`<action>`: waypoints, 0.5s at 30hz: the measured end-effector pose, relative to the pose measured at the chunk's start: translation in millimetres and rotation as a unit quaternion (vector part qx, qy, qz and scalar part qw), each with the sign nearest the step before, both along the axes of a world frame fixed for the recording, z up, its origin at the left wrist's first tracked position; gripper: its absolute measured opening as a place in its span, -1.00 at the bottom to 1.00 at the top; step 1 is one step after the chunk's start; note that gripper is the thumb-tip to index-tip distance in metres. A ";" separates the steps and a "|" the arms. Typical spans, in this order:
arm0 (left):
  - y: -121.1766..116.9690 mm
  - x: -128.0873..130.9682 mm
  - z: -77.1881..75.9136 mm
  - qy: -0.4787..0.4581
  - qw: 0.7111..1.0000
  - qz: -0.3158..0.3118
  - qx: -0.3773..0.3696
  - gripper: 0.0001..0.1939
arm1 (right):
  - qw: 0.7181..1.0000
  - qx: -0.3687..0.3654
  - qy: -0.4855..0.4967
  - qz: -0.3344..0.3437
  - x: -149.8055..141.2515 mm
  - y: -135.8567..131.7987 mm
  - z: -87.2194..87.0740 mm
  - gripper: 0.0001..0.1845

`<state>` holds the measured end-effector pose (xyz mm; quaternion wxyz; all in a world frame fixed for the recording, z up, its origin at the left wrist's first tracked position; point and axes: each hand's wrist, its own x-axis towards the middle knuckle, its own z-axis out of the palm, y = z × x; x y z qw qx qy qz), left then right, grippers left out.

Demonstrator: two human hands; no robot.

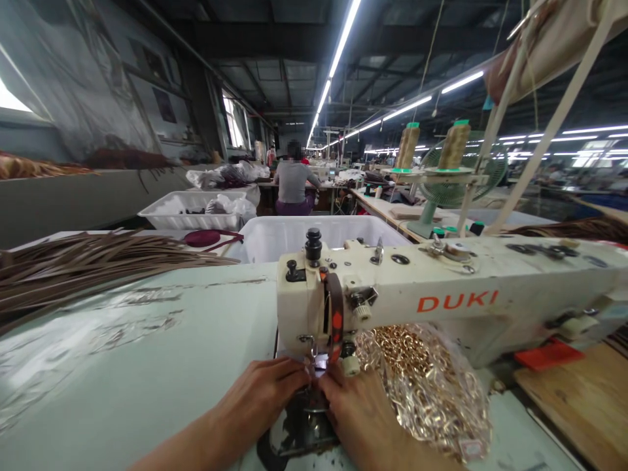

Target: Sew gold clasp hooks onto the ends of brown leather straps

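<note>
Both my hands meet under the needle of a white DUKI sewing machine [441,294]. My left hand [262,396] lies on the machine bed, fingers drawn together toward the presser foot [316,363]. My right hand [353,409] presses in from the other side, fingertips closed at the same spot. Whatever small piece they pinch is hidden between the fingertips. A clear bag of gold metal rings [426,386] rests right beside my right hand.
A bundle of brown straps [83,265] lies on the pale green table [147,353] at left. White plastic bins [294,235] stand behind the machine. Thread cones [454,145] and a green fan [449,190] sit at back right. Another person [293,183] sits far off, back turned.
</note>
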<state>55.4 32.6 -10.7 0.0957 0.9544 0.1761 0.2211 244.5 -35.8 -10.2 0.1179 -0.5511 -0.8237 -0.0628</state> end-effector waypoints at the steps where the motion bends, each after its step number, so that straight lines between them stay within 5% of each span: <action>1: -0.3 -0.3 1.5 0.008 1.000 0.001 -0.004 -0.67 | 1.000 0.007 0.006 -0.003 0.2 -0.6 -0.9 -0.69; 15: 1.5 -0.8 5.2 0.017 1.000 -0.001 0.019 -0.73 | 0.997 -0.024 -0.063 -0.025 0.2 0.6 -2.5 -0.60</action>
